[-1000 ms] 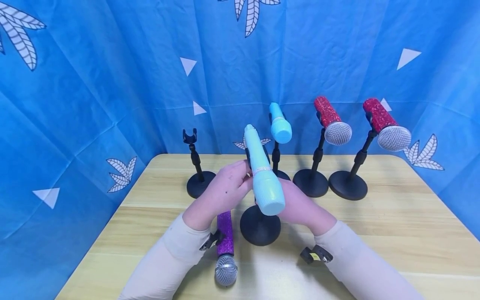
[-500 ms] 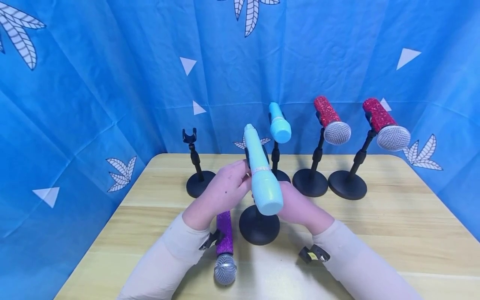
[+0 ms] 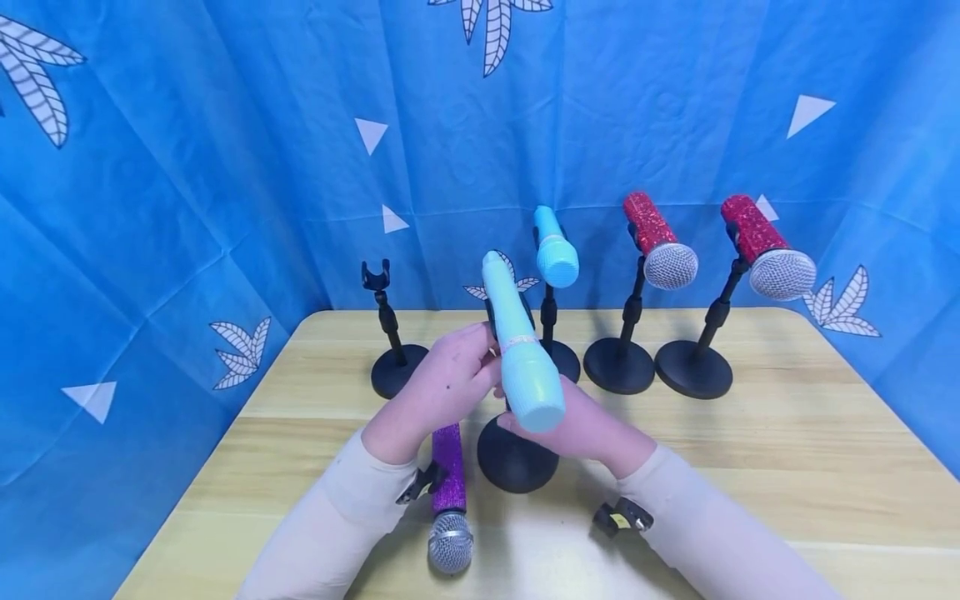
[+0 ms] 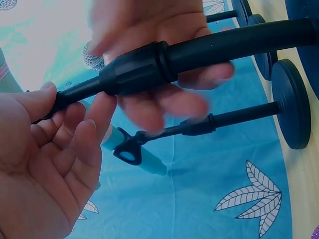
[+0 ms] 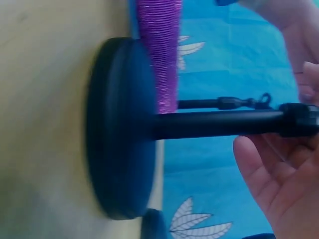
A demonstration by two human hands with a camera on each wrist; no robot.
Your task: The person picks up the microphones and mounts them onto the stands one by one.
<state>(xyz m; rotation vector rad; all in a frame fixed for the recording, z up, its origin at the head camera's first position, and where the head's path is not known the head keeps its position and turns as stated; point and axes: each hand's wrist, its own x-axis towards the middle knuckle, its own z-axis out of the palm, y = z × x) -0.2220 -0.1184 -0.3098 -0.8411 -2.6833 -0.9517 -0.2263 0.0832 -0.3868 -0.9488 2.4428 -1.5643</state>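
Observation:
A light-blue microphone (image 3: 531,375) sits tilted in the clip of a black desk stand (image 3: 517,460), its head toward me. My left hand (image 3: 450,371) pinches the stand's thin upper rod just below the clip, between thumb and fingers. Around the thicker collar (image 4: 137,69), my right hand (image 3: 592,427) has its fingers spread loosely behind the pole, blurred in the left wrist view. In the right wrist view its thumb (image 5: 247,157) lies apart beside the pole. The microphone hides part of both hands from the head view.
A purple microphone (image 3: 450,475) lies by my left forearm. Behind stand a bare black stand (image 3: 390,333), another light-blue microphone (image 3: 557,254) on a stand, and two red ones (image 3: 654,225) (image 3: 757,229) on stands. A blue patterned cloth (image 3: 450,125) hangs behind the wooden table (image 3: 810,433).
My right hand's fingers have loosened from the pole and now show below the microphone's head. The left hand keeps its hold. The view has shifted slightly.

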